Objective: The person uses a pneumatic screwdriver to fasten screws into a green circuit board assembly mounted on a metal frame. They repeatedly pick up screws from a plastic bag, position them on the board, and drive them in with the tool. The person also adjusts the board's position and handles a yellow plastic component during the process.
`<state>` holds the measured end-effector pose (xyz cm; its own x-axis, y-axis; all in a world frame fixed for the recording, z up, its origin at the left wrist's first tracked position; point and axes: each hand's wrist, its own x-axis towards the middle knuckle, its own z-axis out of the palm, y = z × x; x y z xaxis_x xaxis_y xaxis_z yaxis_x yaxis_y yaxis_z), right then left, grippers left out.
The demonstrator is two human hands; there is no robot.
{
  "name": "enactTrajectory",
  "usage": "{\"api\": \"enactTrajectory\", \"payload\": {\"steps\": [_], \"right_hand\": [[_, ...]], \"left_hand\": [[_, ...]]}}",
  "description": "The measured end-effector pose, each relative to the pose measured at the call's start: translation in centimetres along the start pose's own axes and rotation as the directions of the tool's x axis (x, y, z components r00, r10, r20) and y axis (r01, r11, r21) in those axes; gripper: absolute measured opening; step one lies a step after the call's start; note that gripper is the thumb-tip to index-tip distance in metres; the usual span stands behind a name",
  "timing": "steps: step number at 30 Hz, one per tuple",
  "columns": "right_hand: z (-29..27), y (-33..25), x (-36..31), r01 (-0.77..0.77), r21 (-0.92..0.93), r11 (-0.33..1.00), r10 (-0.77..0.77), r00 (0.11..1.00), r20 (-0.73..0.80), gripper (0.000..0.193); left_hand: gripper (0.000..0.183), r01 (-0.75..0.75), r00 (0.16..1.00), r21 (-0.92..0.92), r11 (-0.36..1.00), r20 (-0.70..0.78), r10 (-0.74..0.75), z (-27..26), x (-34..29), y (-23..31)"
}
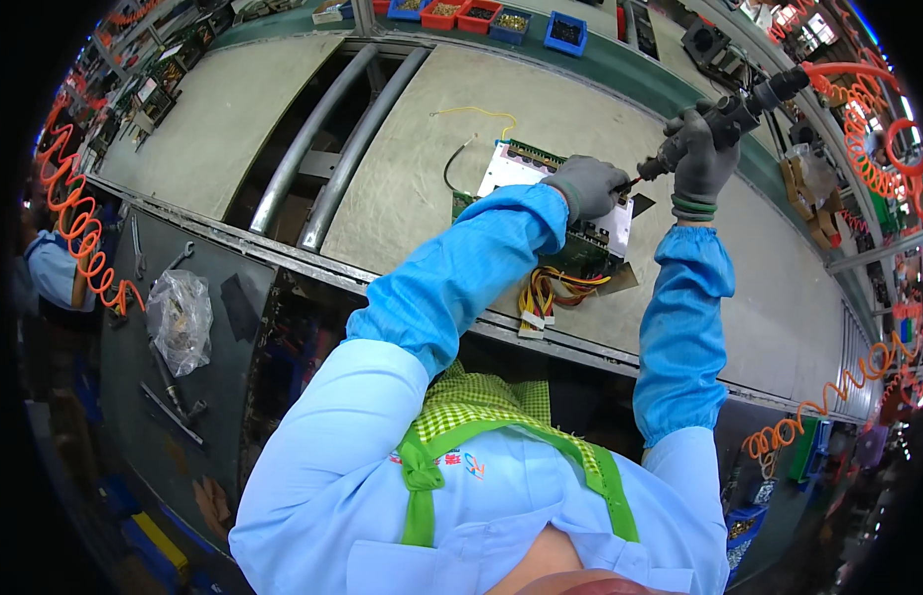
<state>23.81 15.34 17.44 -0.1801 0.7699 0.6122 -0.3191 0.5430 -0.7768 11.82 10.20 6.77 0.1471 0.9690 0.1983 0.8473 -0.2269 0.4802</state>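
Observation:
My right hand [701,169], in a grey glove, is wrapped round a black air screwdriver [754,107] with an orange-red hose at its back end. The tool lies tilted, its thin bit pointing left to my left fingertips. My left hand [588,188], gloved the same, is closed at the bit's tip over an electronic unit; what its fingers pinch is hidden. The unit has a white metal plate [505,170] and green circuit boards, partly covered by my left hand and sleeve. A bundle of yellow, red and black wires [543,297] with white connectors hangs off its near side.
The unit rests on a pale worktop [422,208] with two metal rollers [317,139] to its left. Small blue and red parts bins [565,33] line the far side. Wrenches and a plastic bag [180,322] lie on a lower left bench. Coiled orange hoses [79,213] hang both sides.

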Motion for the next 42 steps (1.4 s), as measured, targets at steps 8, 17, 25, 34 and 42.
{"api": "enactTrajectory", "payload": {"steps": [8,17,25,34,42], "right_hand": [[-0.4,-1.4,-1.3,0.11,0.003,0.994,-0.11,0.994,-0.003,0.034],[0.4,-3.1,-1.2,0.201,0.004,0.98,-0.201,0.98,0.006,0.038],[1.7,-0.3,-1.9,0.168,0.052,0.984,-0.167,0.986,-0.015,0.037],[1.8,0.5,-1.8,0.142,0.045,0.989,-0.142,0.99,-0.008,0.036],[2.6,0.3,-1.3,0.055,0.103,0.993,-0.068,0.989,0.13,0.034]], "left_hand": [[0.025,0.079,0.993,-0.064,0.995,0.089,-0.073,-0.8,0.2,0.5],[0.016,-0.149,0.856,-0.607,0.78,-0.474,-0.205,0.4,0.9,-2.1],[0.03,-0.199,0.913,-0.907,-0.371,-0.034,-0.406,-2.1,-0.6,-3.3],[0.031,-0.04,0.974,-0.179,0.983,-0.225,-0.001,-0.4,-1.5,-1.3],[0.03,0.102,0.986,-0.037,0.994,-0.131,-0.106,-1.2,-2.7,-0.2]]}}
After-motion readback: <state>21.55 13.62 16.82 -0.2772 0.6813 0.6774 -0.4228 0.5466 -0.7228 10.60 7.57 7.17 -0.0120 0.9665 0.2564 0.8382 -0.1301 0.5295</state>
